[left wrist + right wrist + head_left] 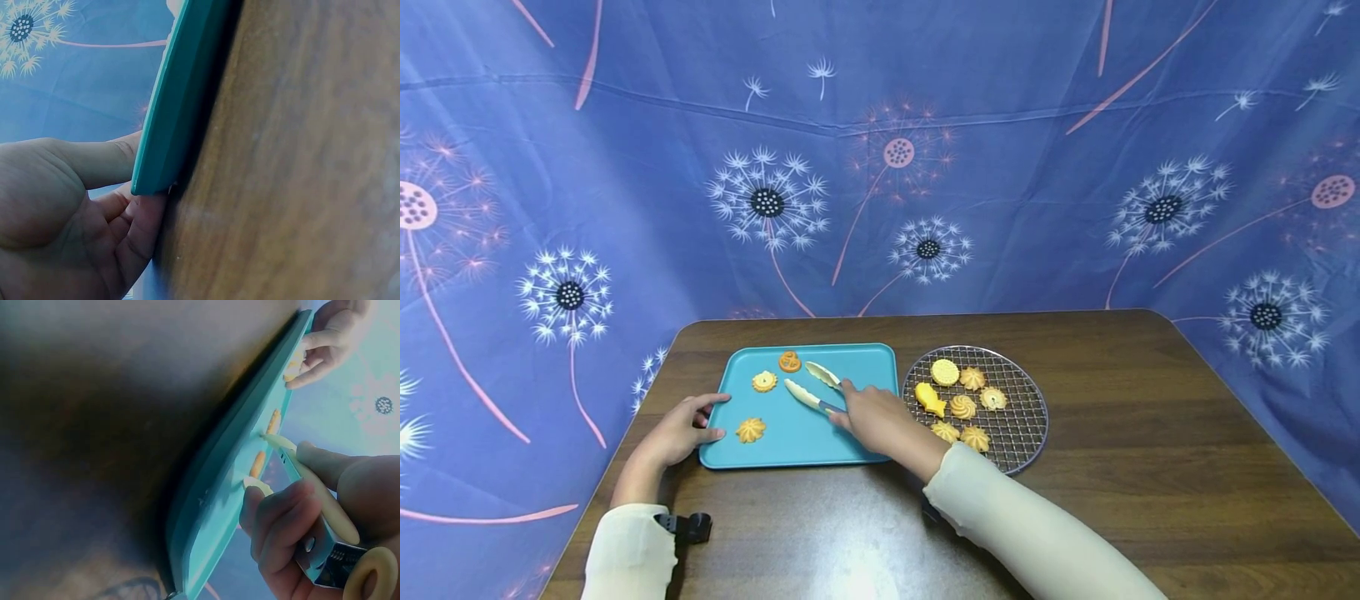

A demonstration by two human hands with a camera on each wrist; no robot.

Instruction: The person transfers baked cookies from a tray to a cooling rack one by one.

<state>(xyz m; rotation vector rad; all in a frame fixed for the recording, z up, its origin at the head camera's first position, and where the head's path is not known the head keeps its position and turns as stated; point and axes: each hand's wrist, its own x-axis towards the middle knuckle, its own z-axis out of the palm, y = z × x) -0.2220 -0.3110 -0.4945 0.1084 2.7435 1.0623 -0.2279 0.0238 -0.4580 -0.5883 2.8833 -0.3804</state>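
A blue-green tray [820, 446] lies on the table with three cookies on it: a pretzel-shaped cookie [790, 361], a round one with a pale center [764, 382] and a flower-shaped one [750, 430]. My left hand [677, 429] grips the tray's left edge; in the left wrist view, its thumb [106, 161] lies against one side of the rim, with fingers at the other. With my right hand [880, 417] I hold a pair of cream and grey-blue tongs [322, 497]. Their tips are spread apart over the tray, near the pretzel-shaped cookie, with nothing visibly clasped between them.
Right of the tray lies a round wire rack [1026, 429] bearing several cookies, among them a yellow fish-shaped one [929, 400]. My right forearm crosses in front of the rack's near left part. A blue dandelion-print cloth [1022, 208] hangs behind the brown table [1150, 433].
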